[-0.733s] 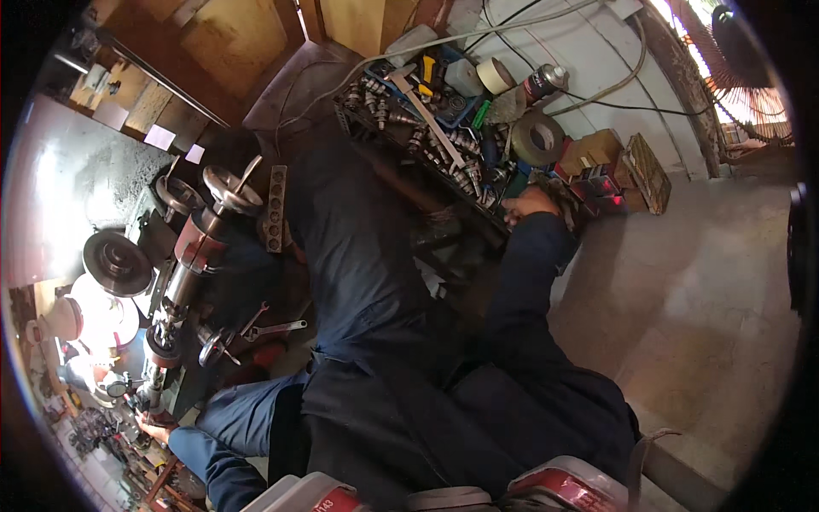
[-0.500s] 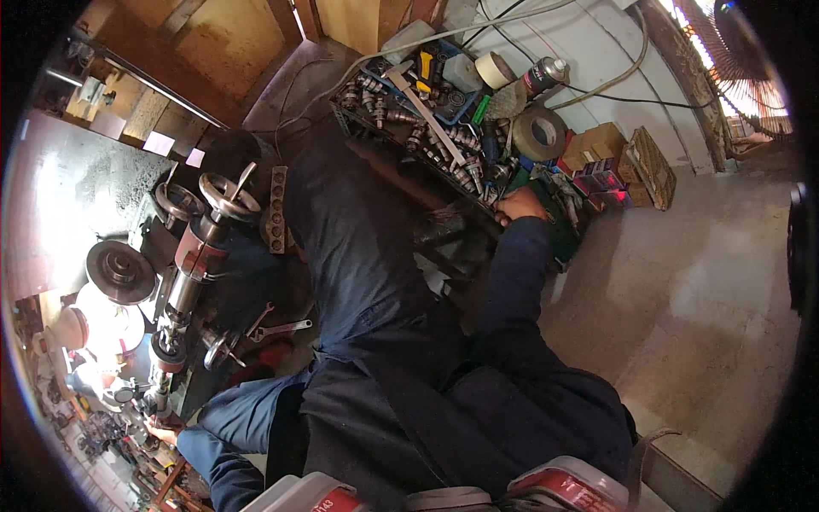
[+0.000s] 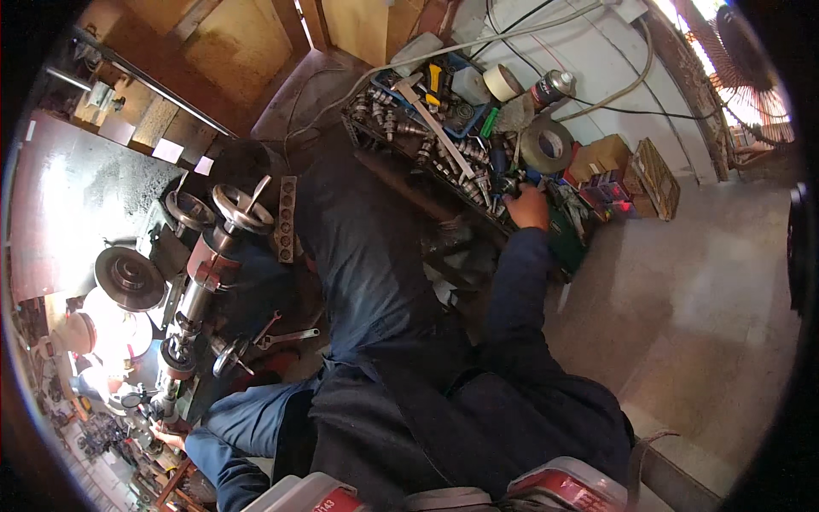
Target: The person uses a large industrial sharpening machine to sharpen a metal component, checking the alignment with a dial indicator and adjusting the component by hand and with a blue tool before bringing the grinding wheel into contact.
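Note:
My right hand (image 3: pixel 528 207) is over the right end of a tray of metal tool parts (image 3: pixel 444 162), its fingers curled down among them. Next to its fingertips is a shiny metal piece (image 3: pixel 512 183); what the fingers grip is hidden. Far to the left, my left hand (image 3: pixel 171 437) is small and dim, fingers bent around something at the end of the lathe's spindle line, below a round dial gauge (image 3: pixel 130 399). A long metal caliper (image 3: pixel 439 128) lies across the parts in the tray. Beside my right wrist is a green case or cloth (image 3: pixel 563 239).
The lathe's tailstock (image 3: pixel 205 264) with its handwheel (image 3: pixel 243 207) stands left of my leg. An adjustable wrench (image 3: pixel 288 338) lies near it. Tape rolls (image 3: pixel 546 144), a spray can (image 3: pixel 553 87) and cardboard boxes (image 3: pixel 600 160) stand behind my right hand. A cable (image 3: pixel 478 41) crosses above the tray.
My right hand has shifted slightly up and farther over the tray's right end. The whole view has tilted a little; the left hand stays at the lathe.

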`<state>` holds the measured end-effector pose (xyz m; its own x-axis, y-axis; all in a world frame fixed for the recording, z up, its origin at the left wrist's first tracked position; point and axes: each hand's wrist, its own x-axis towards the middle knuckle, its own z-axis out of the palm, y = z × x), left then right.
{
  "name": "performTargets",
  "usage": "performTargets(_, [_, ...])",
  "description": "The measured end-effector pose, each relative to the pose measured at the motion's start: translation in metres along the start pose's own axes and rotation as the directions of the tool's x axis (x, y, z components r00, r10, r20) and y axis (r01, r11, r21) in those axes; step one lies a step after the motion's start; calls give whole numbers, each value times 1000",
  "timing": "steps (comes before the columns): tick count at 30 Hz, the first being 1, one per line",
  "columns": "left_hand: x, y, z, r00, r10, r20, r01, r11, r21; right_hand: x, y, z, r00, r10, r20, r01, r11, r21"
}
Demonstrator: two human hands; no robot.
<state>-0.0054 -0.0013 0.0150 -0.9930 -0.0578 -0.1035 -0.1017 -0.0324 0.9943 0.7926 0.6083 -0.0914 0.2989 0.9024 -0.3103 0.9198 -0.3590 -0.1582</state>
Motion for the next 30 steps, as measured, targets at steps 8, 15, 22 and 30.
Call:
performTargets(8, [36, 9, -38, 989, -95, -116, 88, 994, -70, -9, -22, -7, 995, -46, -83, 56, 992, 114])
performTargets(15, [4, -29, 20, 988, -41, -148, 47, 998, 34, -12, -14, -34, 999, -44, -16, 47, 966, 253])
performTargets(22, [-24, -13, 57, 985, -8, -174, 25, 995, 92, -6, 18, -52, 990, -127, 53, 105, 947, 305])
performTargets(30, [-30, -13, 84, 986, 1, -166, 24, 988, 152, -4, 56, -65, 998, 38, -55, -17, 939, 344])
